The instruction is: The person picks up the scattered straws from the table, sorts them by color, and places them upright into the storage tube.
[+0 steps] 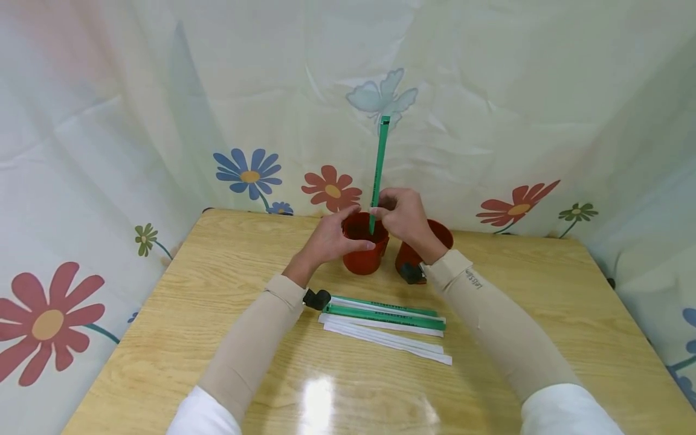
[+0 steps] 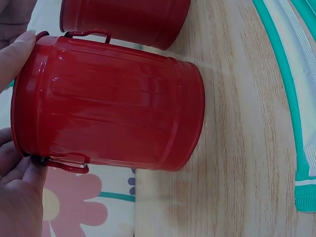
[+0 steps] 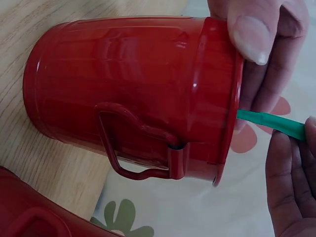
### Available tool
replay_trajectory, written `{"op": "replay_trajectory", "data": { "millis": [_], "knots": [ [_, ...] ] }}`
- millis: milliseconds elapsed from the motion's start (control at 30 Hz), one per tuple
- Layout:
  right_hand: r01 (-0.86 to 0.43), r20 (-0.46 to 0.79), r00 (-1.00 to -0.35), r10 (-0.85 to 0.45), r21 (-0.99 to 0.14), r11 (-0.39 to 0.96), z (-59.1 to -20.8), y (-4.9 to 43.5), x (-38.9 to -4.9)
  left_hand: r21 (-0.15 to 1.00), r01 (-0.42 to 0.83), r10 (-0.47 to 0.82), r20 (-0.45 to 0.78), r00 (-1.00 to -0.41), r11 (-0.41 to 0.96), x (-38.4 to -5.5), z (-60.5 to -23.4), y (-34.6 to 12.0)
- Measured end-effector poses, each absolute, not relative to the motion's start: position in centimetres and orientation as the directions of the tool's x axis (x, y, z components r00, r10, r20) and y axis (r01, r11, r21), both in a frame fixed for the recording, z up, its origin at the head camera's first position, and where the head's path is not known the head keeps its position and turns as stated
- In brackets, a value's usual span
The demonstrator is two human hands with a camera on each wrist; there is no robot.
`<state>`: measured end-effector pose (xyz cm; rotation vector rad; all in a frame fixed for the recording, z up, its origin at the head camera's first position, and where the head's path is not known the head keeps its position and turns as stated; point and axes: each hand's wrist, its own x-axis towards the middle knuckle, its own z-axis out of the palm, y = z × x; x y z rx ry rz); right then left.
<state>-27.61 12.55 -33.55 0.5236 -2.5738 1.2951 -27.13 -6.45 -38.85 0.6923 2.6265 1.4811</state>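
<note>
A small red metal bucket (image 1: 363, 263) with side handles stands upright near the table's back edge. My left hand (image 1: 330, 238) grips its rim from the left, thumb on the near side, fingers round the far side. My right hand (image 1: 406, 216) pinches a long, thin green strip (image 1: 379, 158) with dark print. It stands nearly upright, its lower end inside the bucket's mouth, as the right wrist view also shows. The bucket's inside is dark, so its contents cannot be made out. In the left wrist view the bucket's ribbed side (image 2: 118, 98) fills the middle.
A second red bucket (image 1: 443, 233) stands just right of the first, partly behind my right wrist. Several green strips (image 1: 391, 316) and white strips (image 1: 387, 342) lie side by side on the wooden table (image 1: 228, 266) in front. A flowered cloth (image 1: 489, 121) hangs behind the table.
</note>
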Motion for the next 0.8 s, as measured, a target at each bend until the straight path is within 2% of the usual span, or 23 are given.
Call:
{"op": "replay_trajectory", "data": {
  "millis": [433, 800],
  "knots": [
    [-0.305, 0.187, -0.952, -0.242, -0.659, 0.687, -34.1, 11.7, -28.3, 0.815, 0.360, 0.411, 0.167, -0.896, 0.454, -27.0, -39.1, -6.6],
    [-0.231, 0.067, -0.967, -0.244, -0.632, 0.740, -33.6, 11.6, -28.3, 0.801, 0.361, 0.393, 0.172, -0.903, 0.478, -27.3, -39.0, -6.5]
  ]
}}
